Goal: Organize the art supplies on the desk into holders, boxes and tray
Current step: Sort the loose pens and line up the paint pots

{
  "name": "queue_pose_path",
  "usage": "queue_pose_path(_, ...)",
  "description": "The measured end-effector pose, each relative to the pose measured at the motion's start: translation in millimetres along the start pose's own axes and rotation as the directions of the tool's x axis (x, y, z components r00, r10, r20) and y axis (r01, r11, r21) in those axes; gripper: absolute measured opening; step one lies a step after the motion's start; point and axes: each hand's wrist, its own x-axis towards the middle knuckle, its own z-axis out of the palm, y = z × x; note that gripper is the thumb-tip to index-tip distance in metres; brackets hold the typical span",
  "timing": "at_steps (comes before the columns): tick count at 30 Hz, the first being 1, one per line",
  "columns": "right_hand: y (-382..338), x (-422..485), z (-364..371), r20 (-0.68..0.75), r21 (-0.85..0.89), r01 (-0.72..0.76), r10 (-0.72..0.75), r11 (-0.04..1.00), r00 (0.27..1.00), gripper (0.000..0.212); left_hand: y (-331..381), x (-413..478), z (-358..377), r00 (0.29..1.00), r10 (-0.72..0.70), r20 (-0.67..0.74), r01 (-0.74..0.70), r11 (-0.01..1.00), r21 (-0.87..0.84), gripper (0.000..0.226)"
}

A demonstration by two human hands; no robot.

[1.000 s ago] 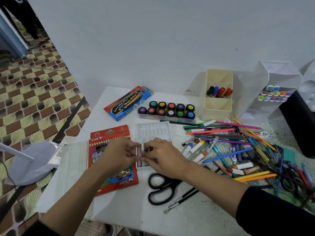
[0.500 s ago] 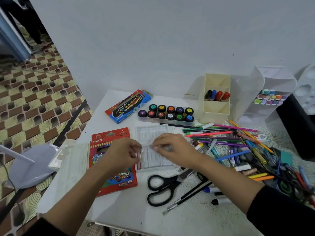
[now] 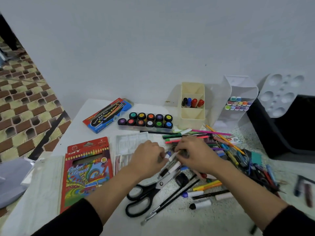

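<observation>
Sorting looks roughly mid-way, judging by the spread. Tabletop (image 3: 51, 193) carries it all. The biggest mass on it is the loose pile of pens & pencils (image 3: 238, 155) on the right side, unsorted, so that's where both hands work. Black bin (image 3: 289, 133) stands far right w/ a white palette (image 3: 281, 94) propped against it, out of the way.

Colour pencil box (image 3: 87, 174) lies flat at left, prob. waiting to take pencils back. White marker holder (image 3: 238, 101) and cream holder (image 3: 192, 114) stand by the wall w/ openings facing the person, so items slide in w/o lifting anything. The cream one has four markers in its middle compartment; its front compartment is bare.

Paint pot set (image 3: 146, 121) sits in its clear case just beside the cream holder. Blue watercolour box (image 3: 107, 114) lies shut & angled next to that. Clear tray (image 3: 129, 143) lies btw pencil box and pile, a few sticks in its near end. Scissors (image 3: 144, 196) + two brushes (image 3: 170, 200) lie nearer the person, untouched.

Left hand (image 3: 148, 159) and right hand (image 3: 196, 155) meet at the pile's near-left edge, knuckles up. Both have fingers curled onto a small bunch of white-capped markers (image 3: 171, 157). They seem to be squaring the bunch btw them so it moves as one lot. Exact count is hidden under the fingers. Likely destination is the cream holder, my guess.
</observation>
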Motion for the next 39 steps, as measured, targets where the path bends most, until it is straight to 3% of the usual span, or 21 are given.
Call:
queue_pose_path(7, -7, 6, 8, 0.164, -0.207, 0.091, -0.057, 0.974, 0.985, 0.023, 7, 2, -9, 0.995, -0.094, 0.037, 0.092, 0.995, 0.045, 0.019)
queue_pose_path(13, -8, 13, 0, 0.252, -0.245, 0.147, -0.083, 0.958, 0.964, 0.025, 13, 0, -20, 0.988, -0.143, -0.066, 0.132, 0.981, -0.142, 0.022)
queue_pose_path(17, 4, 8, 3, 0.119, -0.071, 0.127, -0.118, 0.989, 0.986, 0.038, 18, 3, -26, 0.961, -0.247, -0.126, 0.155, 0.855, -0.495, 0.018)
queue_pose_path(19, 8, -1, 0, -0.003, 0.174, 0.010, -0.010, 0.985, 1.000, 0.022, 24, 6, -32, 0.954, -0.272, -0.124, 0.134, 0.758, -0.638, 0.016)
queue_pose_path(21, 8, -15, -10, -0.106, 0.446, -0.099, 0.163, 0.889, 0.981, 0.007, 34, 8, -37, 0.960, -0.260, -0.108, 0.104, 0.684, -0.722, 0.012)
queue_pose_path(24, 13, -42, -30, -0.233, 0.655, -0.104, 0.331, 0.749, 0.914, 0.011, 58, 13, -37, 0.978, -0.195, -0.075, 0.065, 0.627, -0.777, 0.006)
queue_pose_path(28, 36, -87, -50, -0.310, 0.627, -0.099, 0.363, 0.773, 0.879, 0.017, 106, 23, -24, 0.993, -0.115, -0.026, 0.046, 0.581, -0.813, 0.003)
queue_pose_path(34, 95, -160, -72, -0.356, 0.555, -0.114, 0.359, 0.824, 0.863, 0.018, 189, 43, 11, 1.000, 0.012, -0.020, -0.023, 0.639, -0.769, 0.007)
queue_pose_path(39, 155, -229, -96, -0.289, 0.597, -0.165, 0.401, 0.785, 0.869, 0.008, 258, 50, 45, 0.984, 0.152, 0.095, -0.027, 0.648, -0.761, 0.015)
